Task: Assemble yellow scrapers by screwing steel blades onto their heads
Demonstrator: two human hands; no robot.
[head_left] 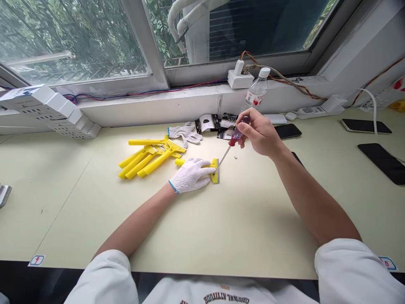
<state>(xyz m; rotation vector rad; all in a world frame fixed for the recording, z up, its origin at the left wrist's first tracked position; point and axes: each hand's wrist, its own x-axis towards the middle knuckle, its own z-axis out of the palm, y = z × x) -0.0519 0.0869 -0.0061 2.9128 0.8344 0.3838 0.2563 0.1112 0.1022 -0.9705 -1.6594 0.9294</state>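
Observation:
My left hand (191,175), in a white knit glove with a blue cuff edge, presses a yellow scraper (215,165) flat on the table. The scraper's handle runs under the palm and its blade edge faces right. Bare, my right hand (257,131) grips a screwdriver (236,137) with a red and clear purple handle. Its shaft slants down left, the tip at a screw spot on the scraper's head. A tiny metal piece (236,157) lies to the right of the head. Several more yellow scrapers (152,158) are heaped at left.
An empty white glove (186,134) and black packaging cards (207,123) lie behind the scrapers. A water bottle (255,93) stands near the sill. Phones (287,131) and a power strip (311,111) are at right; white boxes (53,109) are stacked at left.

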